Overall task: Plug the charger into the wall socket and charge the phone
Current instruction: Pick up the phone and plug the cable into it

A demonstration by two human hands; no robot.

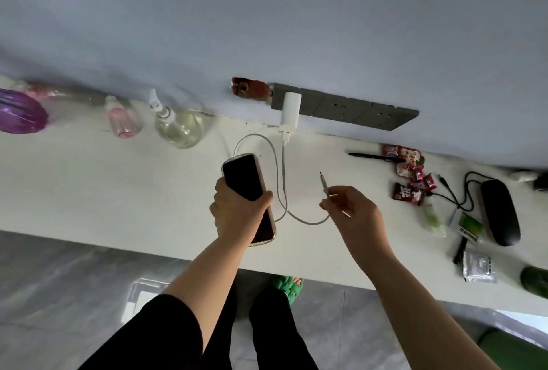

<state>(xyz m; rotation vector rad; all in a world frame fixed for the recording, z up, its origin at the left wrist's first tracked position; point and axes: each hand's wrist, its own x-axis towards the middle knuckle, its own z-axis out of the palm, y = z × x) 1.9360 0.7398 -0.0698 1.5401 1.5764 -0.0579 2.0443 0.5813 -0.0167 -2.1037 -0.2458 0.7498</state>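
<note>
Charger sat plugged into the wall socket; my left hand gripped the phone above the counter, right fingers pinching the cable tip.

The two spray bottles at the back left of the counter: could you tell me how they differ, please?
The pink spray bottle is small and slim with a pink tint; the clear spray bottle beside it is larger, round-bodied and colourless. The pink one has a plain cap-like top, the clear one a white trigger head. Both are see-through, stand against the wall, and neither is touched by the hands.
</note>
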